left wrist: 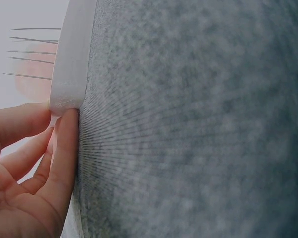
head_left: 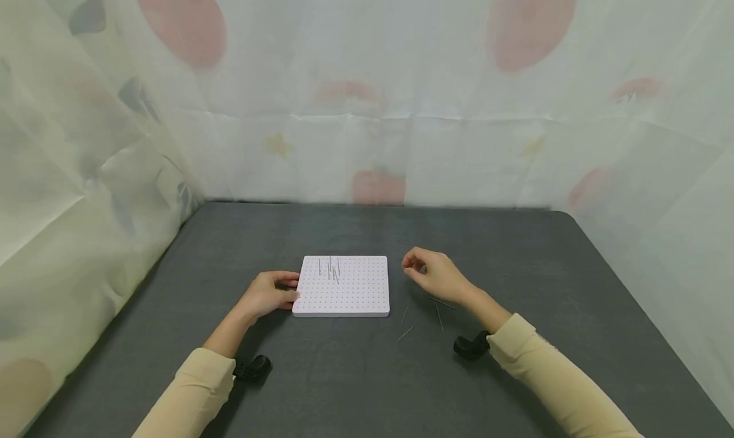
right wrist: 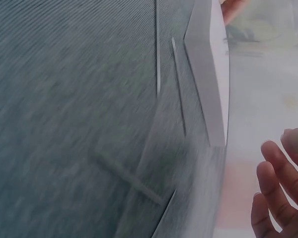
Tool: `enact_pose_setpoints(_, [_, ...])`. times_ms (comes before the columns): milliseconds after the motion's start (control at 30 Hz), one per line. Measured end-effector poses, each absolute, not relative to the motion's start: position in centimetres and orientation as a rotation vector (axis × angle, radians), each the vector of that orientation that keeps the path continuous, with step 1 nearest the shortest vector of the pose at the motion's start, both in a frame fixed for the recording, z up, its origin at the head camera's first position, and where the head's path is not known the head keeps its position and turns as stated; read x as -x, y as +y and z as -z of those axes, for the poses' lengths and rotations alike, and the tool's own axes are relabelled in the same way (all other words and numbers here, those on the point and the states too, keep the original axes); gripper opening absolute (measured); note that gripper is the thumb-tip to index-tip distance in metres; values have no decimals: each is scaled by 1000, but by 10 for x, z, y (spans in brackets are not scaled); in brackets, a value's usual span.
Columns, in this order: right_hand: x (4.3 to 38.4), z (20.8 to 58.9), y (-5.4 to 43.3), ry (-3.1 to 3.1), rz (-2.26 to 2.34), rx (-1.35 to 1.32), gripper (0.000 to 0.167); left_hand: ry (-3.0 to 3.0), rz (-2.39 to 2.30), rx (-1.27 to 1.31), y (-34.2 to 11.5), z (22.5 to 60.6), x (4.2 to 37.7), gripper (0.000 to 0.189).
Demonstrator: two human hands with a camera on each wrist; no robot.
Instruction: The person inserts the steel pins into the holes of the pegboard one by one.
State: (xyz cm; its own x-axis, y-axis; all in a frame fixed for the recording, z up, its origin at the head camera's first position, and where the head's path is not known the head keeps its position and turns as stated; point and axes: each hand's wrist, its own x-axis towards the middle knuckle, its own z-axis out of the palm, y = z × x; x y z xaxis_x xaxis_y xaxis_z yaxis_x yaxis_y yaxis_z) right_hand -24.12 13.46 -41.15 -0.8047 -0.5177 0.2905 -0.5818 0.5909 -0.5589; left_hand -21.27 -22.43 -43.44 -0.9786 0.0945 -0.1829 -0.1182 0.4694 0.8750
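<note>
A white pegboard (head_left: 344,298) with rows of small holes lies on the dark table. Several thin metal pins (left wrist: 32,51) stand in its far left part, some leaning. My left hand (head_left: 271,292) holds the board's left edge; in the left wrist view the thumb (left wrist: 25,121) lies at its upper edge and a finger (left wrist: 64,144) at its lower edge by the table. To the right of the board, above the table, my right hand (head_left: 434,273) has loosely bent fingers. Nothing shows between them. Several loose pins (head_left: 439,318) lie below and near it.
The dark grey table (head_left: 344,380) runs back to a patterned white curtain (head_left: 447,151). Another curtain (head_left: 69,202) hangs along the left side. A black wrist device (head_left: 471,347) is by the right cuff, another (head_left: 253,368) by the left.
</note>
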Motion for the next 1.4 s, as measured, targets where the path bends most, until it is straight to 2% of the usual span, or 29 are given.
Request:
enact_pose_setpoints(667, [227, 438, 187, -2850, -923, -941, 15, 2520, -1512, 30, -224, 435, 213, 47])
enact_pose_setpoints(1400, [220, 443, 192, -2914, -772, -902, 8, 2544, -1478, 49, -224, 434, 212, 47])
